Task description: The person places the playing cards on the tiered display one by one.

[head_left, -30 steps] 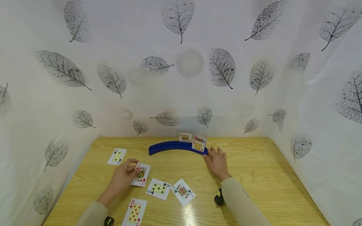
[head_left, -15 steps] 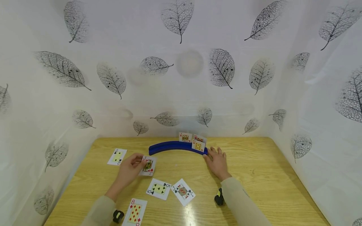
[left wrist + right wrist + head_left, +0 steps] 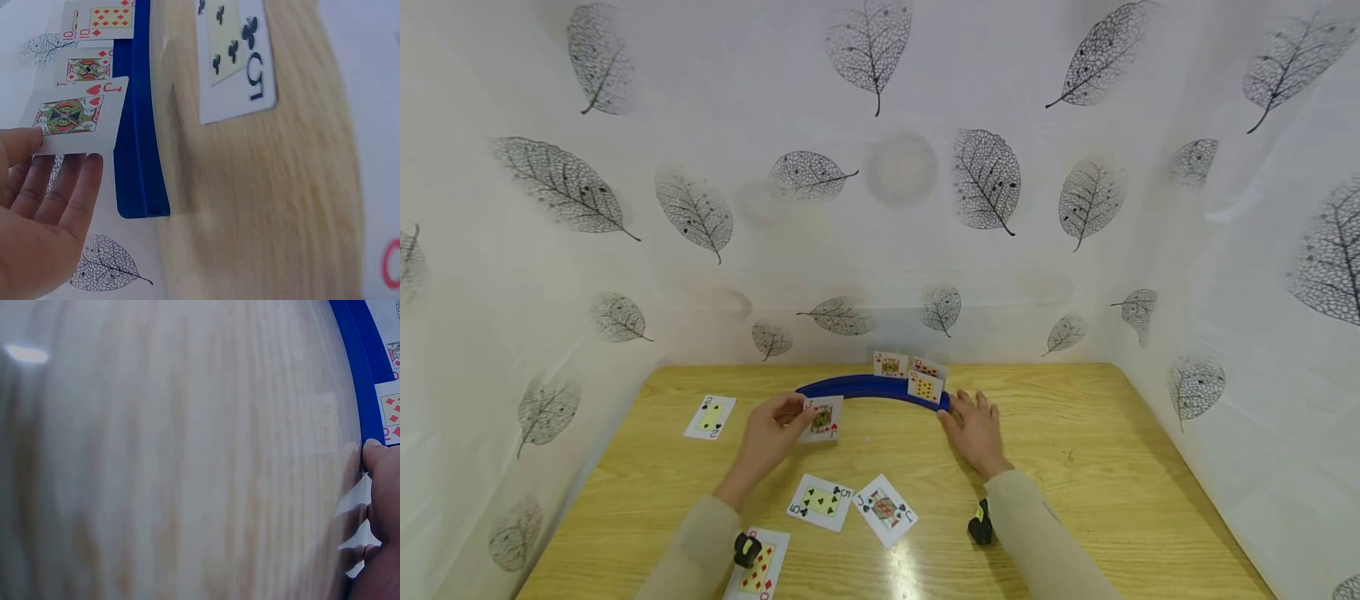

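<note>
The left hand (image 3: 767, 439) pinches a white rectangular jack-of-hearts card (image 3: 823, 419) near the left end of a curved blue rack (image 3: 861, 386); the right hand (image 3: 977, 433), fingers outstretched, touches its right end.

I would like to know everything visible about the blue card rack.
The blue card rack is a long, curved, plastic-looking strip with lengthwise grooves, lying near the far edge of the table. A diamond jack and two tens stand toward its right end, which the right hand touches. Whether the jack of hearts in the left hand touches it is unclear.
</note>
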{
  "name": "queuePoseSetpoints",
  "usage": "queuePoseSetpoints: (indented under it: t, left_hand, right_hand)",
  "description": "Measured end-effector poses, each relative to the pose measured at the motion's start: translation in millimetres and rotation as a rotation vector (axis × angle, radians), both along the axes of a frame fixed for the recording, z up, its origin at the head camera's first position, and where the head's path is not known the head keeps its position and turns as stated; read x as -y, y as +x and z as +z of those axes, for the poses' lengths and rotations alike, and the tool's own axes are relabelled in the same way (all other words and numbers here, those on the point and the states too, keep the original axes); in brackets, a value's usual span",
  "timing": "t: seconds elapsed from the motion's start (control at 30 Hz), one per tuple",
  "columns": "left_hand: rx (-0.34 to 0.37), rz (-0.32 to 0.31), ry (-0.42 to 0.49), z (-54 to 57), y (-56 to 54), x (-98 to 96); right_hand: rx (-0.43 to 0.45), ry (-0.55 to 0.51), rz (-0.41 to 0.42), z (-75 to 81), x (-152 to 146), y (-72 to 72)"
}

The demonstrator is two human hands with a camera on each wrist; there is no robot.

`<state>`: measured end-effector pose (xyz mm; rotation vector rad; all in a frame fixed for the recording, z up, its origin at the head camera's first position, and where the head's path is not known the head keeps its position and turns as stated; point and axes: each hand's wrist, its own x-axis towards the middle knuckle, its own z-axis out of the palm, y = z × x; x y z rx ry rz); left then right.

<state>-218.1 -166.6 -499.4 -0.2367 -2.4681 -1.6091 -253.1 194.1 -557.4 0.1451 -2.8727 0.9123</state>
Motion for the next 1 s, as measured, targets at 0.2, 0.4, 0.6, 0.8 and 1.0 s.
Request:
queuePoseSetpoints:
  t: [0.2,0.4,0.6,0.8,1.0]
  left_hand:
    - [0.015,-0.009,0.017,3.2,-10.4,-11.4]
    - [0.024,-0.022,0.053,3.9,-18.6,-22.5]
    - [0.019,-0.02,0.05,2.9,-27.4,-35.1]
    - [-0.017,-0.02,0.033,0.0,-34.3,-46.2]
    - [-0.024,-0.003,0.064,-1.1,-39.0,-55.9]
  right_hand:
    - [0.001,-0.005,0.002,-1.1,-0.9,-0.8]
    - [-0.002,-0.011,0.002,-2.5,-1.4,-1.5]
    - [-0.009,-0.016,0.005,-4.1,-1.6,-1.6]
    - [-0.015,-0.009,0.005,-4.1,-2.1,-1.5]
    - [-0.01,-0.015,0.0,-3.7,-1.7,-1.6]
